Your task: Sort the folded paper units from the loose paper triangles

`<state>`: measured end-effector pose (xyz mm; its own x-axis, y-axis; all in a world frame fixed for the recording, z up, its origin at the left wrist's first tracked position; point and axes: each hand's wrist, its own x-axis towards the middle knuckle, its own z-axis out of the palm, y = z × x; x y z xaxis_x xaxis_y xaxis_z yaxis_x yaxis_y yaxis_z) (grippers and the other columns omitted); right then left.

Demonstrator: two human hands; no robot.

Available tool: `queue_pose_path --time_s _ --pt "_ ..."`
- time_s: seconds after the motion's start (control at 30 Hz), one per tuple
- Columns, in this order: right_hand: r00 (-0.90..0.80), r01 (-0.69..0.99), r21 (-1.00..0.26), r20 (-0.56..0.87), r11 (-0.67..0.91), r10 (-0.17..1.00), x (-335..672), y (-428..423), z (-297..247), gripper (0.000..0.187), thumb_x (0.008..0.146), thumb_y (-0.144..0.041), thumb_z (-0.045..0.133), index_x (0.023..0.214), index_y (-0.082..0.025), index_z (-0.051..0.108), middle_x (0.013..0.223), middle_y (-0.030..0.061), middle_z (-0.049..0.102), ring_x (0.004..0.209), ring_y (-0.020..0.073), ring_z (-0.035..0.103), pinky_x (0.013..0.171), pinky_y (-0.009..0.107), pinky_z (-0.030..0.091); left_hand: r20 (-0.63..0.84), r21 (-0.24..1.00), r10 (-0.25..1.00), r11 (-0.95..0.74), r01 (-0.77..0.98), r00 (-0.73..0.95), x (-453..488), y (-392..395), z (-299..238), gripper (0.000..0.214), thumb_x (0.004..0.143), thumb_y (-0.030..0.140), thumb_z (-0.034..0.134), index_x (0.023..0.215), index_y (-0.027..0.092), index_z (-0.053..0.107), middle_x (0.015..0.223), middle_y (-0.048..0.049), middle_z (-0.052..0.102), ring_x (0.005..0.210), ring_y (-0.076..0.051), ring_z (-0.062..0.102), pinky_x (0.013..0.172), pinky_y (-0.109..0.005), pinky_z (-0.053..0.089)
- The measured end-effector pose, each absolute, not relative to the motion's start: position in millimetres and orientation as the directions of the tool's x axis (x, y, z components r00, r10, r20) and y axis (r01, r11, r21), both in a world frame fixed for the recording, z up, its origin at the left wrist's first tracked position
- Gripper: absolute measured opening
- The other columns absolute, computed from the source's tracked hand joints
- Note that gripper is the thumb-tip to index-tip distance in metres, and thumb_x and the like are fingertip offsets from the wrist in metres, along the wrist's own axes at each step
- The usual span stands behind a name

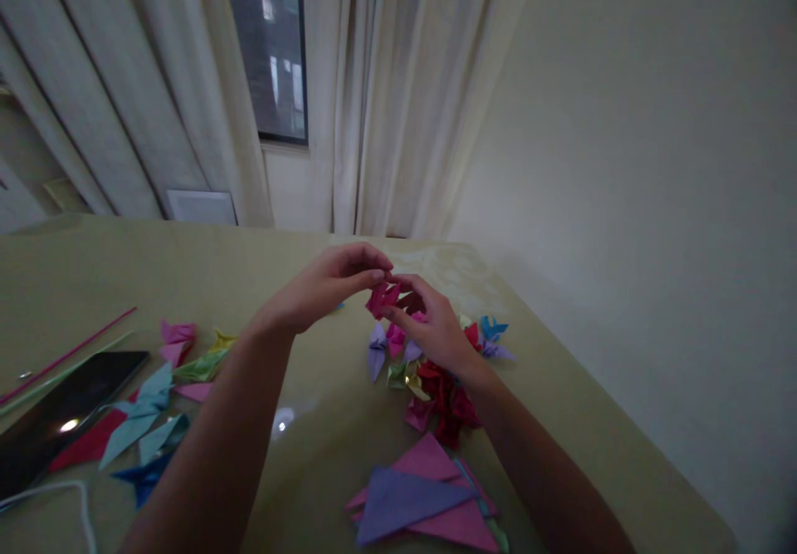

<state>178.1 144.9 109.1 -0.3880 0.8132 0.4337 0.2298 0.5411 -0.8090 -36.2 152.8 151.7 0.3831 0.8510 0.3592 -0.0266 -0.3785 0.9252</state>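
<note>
A small pink origami piece [382, 298] is held up over a pile of folded paper. My right hand [429, 321] grips it from the right between thumb and fingers. At its upper edge, the thumb and fingertips of my left hand [333, 284] pinch together; the exact contact is too small to see. Below my hands lies a colourful pile of origami pieces [439, 384], in red, pink, purple, green, gold and blue, partly hidden by my right hand and forearm. Nearer to me rests a stack of flat folded paper triangles [414, 500], purple and pink on top.
Left of my left forearm lie light-blue origami [144, 404], a dark-blue piece [143, 478] and a pink one [178, 340]. A black phone [68, 421], a white cable [84, 504] and a thin pink stick [80, 346] are farther left. The wall [623, 205] borders the table's right side.
</note>
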Motion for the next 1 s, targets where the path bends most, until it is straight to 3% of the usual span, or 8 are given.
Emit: queue_pose_path --time_s 0.17,0.3,0.43,0.53,0.67,0.8,0.9,1.0 --pt "-0.323 0.149 -0.815 0.495 0.560 0.806 179.9 143.2 111.3 0.022 0.095 -0.031 0.073 0.115 -0.023 0.069 0.099 0.0023 0.076 0.085 0.0165 0.071 0.075 0.028 0.054 0.349 0.932 0.841 -0.355 -0.065 0.414 -31.8 148.7 155.5 0.029 0.091 0.041 0.073 0.108 0.017 0.071 0.103 -0.0061 0.075 0.098 -0.020 0.070 0.091 -0.036 0.058" --pt "-0.275 0.235 -0.786 0.510 0.572 0.815 182.8 146.7 110.3 0.024 0.094 -0.029 0.073 0.116 -0.022 0.069 0.090 0.0011 0.074 0.077 0.0157 0.069 0.071 0.027 0.054 0.334 0.882 0.908 -0.396 0.255 0.254 -45.4 167.1 136.3 0.037 0.098 0.047 0.058 0.119 0.019 0.069 0.119 -0.0107 0.073 0.113 -0.026 0.068 0.098 -0.042 0.056" --pt "-0.310 0.356 -0.709 0.525 0.609 0.793 182.8 155.4 99.7 0.027 0.093 -0.027 0.073 0.119 -0.022 0.068 0.092 0.0018 0.076 0.082 0.0173 0.071 0.075 0.028 0.055 0.269 0.484 0.962 -0.100 0.869 -0.038 -67.9 190.2 82.2 0.039 0.094 0.028 0.053 0.129 0.016 0.067 0.140 -0.0217 0.063 0.137 -0.039 0.053 0.112 -0.058 0.044" --pt "-0.350 0.504 -0.607 0.506 0.614 0.788 185.7 167.8 85.2 0.017 0.097 -0.022 0.066 0.113 -0.022 0.071 0.102 0.0047 0.077 0.092 0.0193 0.072 0.086 0.031 0.054 0.070 0.285 0.990 0.094 0.954 -0.118 -80.9 196.0 42.5 0.049 0.091 0.028 0.057 0.140 0.021 0.061 0.155 -0.0236 0.050 0.142 -0.046 0.046 0.106 -0.063 0.045" --pt "-0.316 0.750 -0.435 0.427 0.499 0.847 194.4 184.0 66.7 0.017 0.101 -0.019 0.057 0.108 -0.021 0.072 0.110 0.0084 0.077 0.104 0.0219 0.070 0.095 0.033 0.050 -0.010 0.300 1.000 0.016 0.954 -0.014 -87.8 198.5 26.9 0.038 0.084 0.025 0.065 0.121 0.020 0.070 0.128 -0.0182 0.070 0.121 -0.034 0.064 0.101 -0.045 0.049" --pt "-0.315 0.835 -0.375 0.275 0.403 0.908 199.2 190.0 58.3 0.026 0.100 -0.015 0.059 0.123 -0.020 0.069 0.115 0.0096 0.077 0.105 0.0219 0.070 0.095 0.032 0.050 0.003 0.363 0.995 -0.093 0.927 0.099 -84.5 200.2 47.2 0.032 0.082 0.030 0.071 0.113 0.019 0.071 0.116 -0.0110 0.076 0.108 -0.027 0.069 0.091 -0.033 0.050" --pt "-0.317 0.826 -0.399 0.253 0.397 0.914 199.5 188.8 64.5 0.032 0.097 -0.011 0.060 0.128 -0.017 0.067 0.123 0.0133 0.075 0.102 0.0224 0.071 0.094 0.035 0.051 0.075 0.473 0.978 -0.207 0.856 0.195 -77.1 193.7 74.8 0.037 0.083 0.046 0.072 0.108 0.018 0.072 0.103 -0.0077 0.077 0.093 -0.025 0.070 0.078 -0.031 0.048" --pt "-0.290 0.687 -0.575 0.343 0.444 0.894 197.3 180.5 82.4 0.023 0.100 -0.019 0.060 0.121 -0.017 0.069 0.116 0.0115 0.076 0.094 0.0207 0.072 0.088 0.035 0.054 0.194 0.517 0.932 -0.362 0.775 0.306 -66.2 178.2 107.5 0.039 0.084 0.053 0.071 0.103 0.019 0.072 0.091 -0.0036 0.075 0.082 -0.023 0.067 0.070 -0.030 0.044"
